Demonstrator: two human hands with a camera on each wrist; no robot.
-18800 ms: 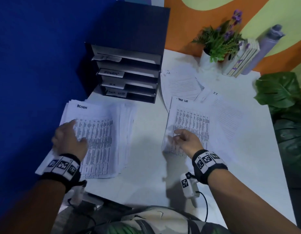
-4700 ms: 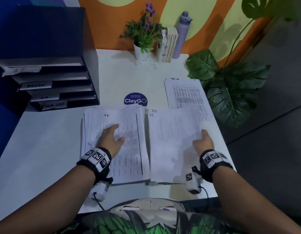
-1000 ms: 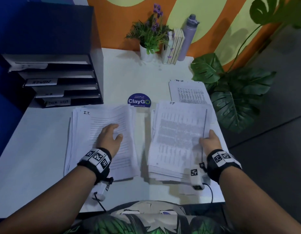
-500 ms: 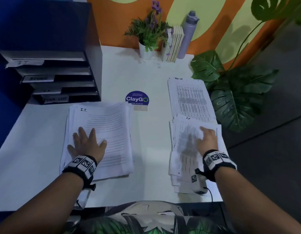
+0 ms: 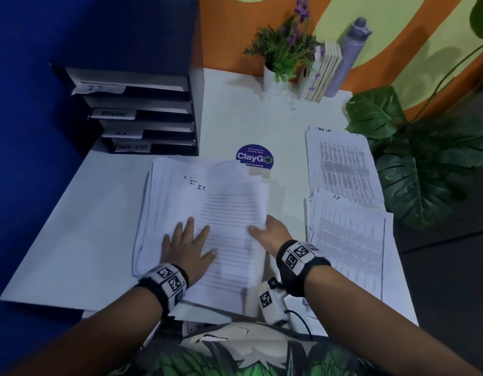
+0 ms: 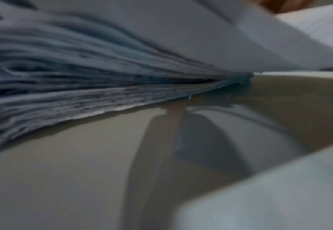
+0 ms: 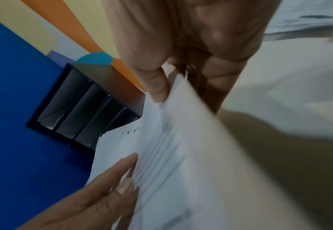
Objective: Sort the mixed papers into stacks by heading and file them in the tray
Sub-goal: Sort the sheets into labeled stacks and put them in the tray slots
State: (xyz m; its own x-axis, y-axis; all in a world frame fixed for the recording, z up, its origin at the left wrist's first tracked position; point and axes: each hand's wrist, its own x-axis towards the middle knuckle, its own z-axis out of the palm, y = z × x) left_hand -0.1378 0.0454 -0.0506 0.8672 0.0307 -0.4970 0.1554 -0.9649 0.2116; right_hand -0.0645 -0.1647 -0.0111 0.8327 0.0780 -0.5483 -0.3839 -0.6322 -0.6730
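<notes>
Sorting step in hand: left hand lies spread flat on the IT stack at table centre, right hand pinches its top sheets' 3 o'clock edge; judged next, squaring them before filing in the tray at 11 o'clock.

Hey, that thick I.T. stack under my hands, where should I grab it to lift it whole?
Probably by the two long side edges of the I.T. stack, one hand coming in from each side. Its sheets are fanned, so square them first. The right hand pinches the right edge already; the left hand lies flat on top.
</notes>
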